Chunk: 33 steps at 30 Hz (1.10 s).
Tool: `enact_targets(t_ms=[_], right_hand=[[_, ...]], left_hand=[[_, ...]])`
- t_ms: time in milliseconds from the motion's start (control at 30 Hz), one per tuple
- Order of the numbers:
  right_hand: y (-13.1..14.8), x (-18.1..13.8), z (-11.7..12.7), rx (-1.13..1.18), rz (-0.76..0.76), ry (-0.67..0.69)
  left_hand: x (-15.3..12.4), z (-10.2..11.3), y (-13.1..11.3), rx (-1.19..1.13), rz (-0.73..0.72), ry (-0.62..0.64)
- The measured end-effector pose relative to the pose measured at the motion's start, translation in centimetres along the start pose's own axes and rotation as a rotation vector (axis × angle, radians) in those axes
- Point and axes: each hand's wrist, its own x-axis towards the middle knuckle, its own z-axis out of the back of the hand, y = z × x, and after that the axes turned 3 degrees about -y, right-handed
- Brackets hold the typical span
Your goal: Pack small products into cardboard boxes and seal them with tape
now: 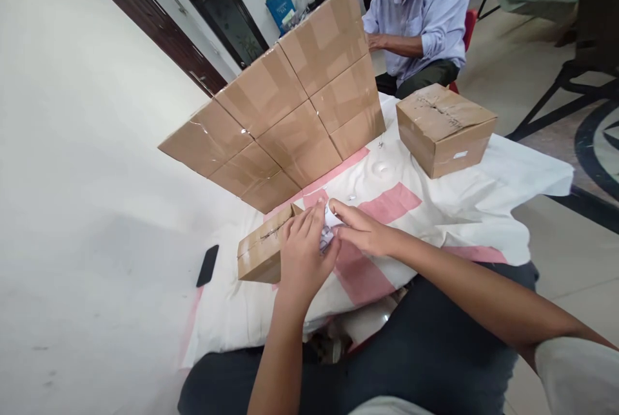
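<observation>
Head view: the half-curled left hand (304, 250) and right hand (363, 229) grip a white item (331, 216), at the left's two o'clock.

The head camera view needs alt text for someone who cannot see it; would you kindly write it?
A left hand and right hand hold a small white item above a white-and-pink cloth, near a cardboard box. Beyond stands a taped cardboard panel; another carton sits to the right, and another person sits beyond.

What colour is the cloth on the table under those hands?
The cloth is white with pink bands and blocks, seen best in the head view.
</observation>
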Motion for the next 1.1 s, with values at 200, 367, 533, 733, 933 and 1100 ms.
enact_targets(t_ms=[200,367,533,733,933,1100], right_hand=[[0.2,-0.4,-0.5,-0.034,0.007,0.013],[0.1,-0.4,-0.5,-0.073,0.037,0.007],[0.1,-0.4,-0.1,-0.060,0.056,0.026],[0.4,-0.2,0.3,-0.012,0.086,0.005],[0.3,-0.2,0.4,-0.041,0.065,-0.013],[0.2,0.0,0.9,-0.010,0.043,-0.088]], left_hand=[[-0.2,0.4,-0.6,0.067,-0.017,-0.052],[-0.3,0.5,-0.7,0.044,0.009,-0.028],[-0.4,0.6,-0.8,-0.132,0.089,0.110],[-0.5,0.2,-0.6,-0.381,0.140,0.088],[-0.6,-0.7,-0.6,-0.540,0.221,0.040],[-0.1,-0.5,-0.4,-0.661,0.301,-0.120]])
